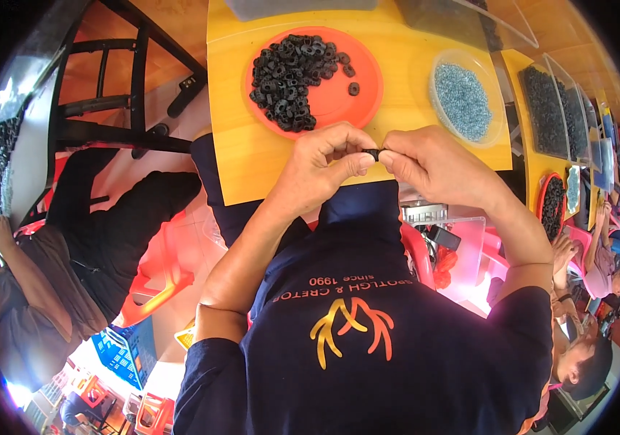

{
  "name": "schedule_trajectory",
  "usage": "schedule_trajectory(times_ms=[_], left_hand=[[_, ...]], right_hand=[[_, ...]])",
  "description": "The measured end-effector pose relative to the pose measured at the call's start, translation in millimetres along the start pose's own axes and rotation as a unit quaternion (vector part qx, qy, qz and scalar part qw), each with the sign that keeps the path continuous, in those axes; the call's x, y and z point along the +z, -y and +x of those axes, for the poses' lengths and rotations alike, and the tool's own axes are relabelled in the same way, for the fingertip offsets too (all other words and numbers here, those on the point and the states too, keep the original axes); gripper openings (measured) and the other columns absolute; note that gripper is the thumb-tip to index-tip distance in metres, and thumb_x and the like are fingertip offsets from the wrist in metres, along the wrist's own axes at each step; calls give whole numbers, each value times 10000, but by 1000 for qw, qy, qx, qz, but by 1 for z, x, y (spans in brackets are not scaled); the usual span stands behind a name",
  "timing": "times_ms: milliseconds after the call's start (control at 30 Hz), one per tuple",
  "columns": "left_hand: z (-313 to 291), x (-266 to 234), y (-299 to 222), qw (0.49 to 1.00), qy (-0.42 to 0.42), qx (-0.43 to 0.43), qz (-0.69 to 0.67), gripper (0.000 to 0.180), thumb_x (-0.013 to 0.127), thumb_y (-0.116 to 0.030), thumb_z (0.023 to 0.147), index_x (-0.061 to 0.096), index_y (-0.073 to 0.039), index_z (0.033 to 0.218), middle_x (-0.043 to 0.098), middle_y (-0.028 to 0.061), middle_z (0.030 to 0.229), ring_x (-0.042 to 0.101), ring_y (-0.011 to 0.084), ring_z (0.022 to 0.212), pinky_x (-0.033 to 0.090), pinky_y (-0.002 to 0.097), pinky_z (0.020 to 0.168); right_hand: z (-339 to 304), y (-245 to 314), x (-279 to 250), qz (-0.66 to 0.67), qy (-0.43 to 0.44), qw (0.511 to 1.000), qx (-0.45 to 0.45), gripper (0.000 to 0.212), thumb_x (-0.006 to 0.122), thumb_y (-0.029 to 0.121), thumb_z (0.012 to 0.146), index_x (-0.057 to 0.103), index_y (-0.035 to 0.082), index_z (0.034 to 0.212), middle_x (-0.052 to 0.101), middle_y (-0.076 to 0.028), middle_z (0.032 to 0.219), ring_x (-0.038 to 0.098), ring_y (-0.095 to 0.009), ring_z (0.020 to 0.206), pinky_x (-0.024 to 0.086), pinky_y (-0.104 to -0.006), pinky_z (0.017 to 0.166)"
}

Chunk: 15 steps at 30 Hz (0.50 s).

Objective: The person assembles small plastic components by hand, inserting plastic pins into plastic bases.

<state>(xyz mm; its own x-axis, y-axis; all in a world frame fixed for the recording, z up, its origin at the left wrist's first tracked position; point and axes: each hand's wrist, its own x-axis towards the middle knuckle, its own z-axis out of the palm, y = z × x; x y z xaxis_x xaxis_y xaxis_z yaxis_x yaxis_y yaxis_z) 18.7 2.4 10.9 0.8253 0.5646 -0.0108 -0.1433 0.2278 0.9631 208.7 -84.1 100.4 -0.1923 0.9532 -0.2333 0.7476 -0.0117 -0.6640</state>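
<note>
Small black piece (372,152): I had it between both hands, over the yellow surface (408,80), just inside the near edge and roughly midway between the near corners.
Left hand (331,158): thumb and forefinger clamped on the piece's left end.
Right hand (424,161): thumb and fingertips pinched together on its other end; they covered so much that I could not tell whether anything else was tucked in there.
Red plate (357,112): beyond the left hand, toward the surface's left edge.
Black pieces (289,80): heaped on the plate's left part, with a few loose ones over to the right.
Clear round tub (500,129): beyond the right hand, near the surface's right edge, filled with pale blue beads (462,101).
Clear bin (462,20): at the surface's far right corner.
Step in hand: I judged it to be close fingertip work on one piece, not picking from the heap.
Next move: to my eye it called for a steady left pinch and a small, controlled push or turn from the right.
</note>
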Motion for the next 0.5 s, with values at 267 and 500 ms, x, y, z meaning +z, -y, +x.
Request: schedule_trajectory(times_ms=[267, 500], left_hand=[[7, 0, -1, 999, 33, -4, -27, 108, 685, -23, 892, 669, 0, 997, 627, -10, 841, 568, 51, 765, 479, 230, 682], [19, -5, -5, 990, 32, 113, 84, 132, 731, -93, 864, 710, -29, 977, 614, 54, 1083, 610, 137, 958, 500, 276, 855]], right_hand=[[-4, -1, -6, 176, 65, 973, 132, 347, 564, 319, 1000, 634, 2, 878, 610, -79, 665, 589, -208, 588, 485, -343, 587], [1, -40, 0, 396, 111, 909, 63, 521, 633, 427, 964, 581, 21, 1286, 618, -31, 1041, 619, -113, 876, 556, -286, 804]])
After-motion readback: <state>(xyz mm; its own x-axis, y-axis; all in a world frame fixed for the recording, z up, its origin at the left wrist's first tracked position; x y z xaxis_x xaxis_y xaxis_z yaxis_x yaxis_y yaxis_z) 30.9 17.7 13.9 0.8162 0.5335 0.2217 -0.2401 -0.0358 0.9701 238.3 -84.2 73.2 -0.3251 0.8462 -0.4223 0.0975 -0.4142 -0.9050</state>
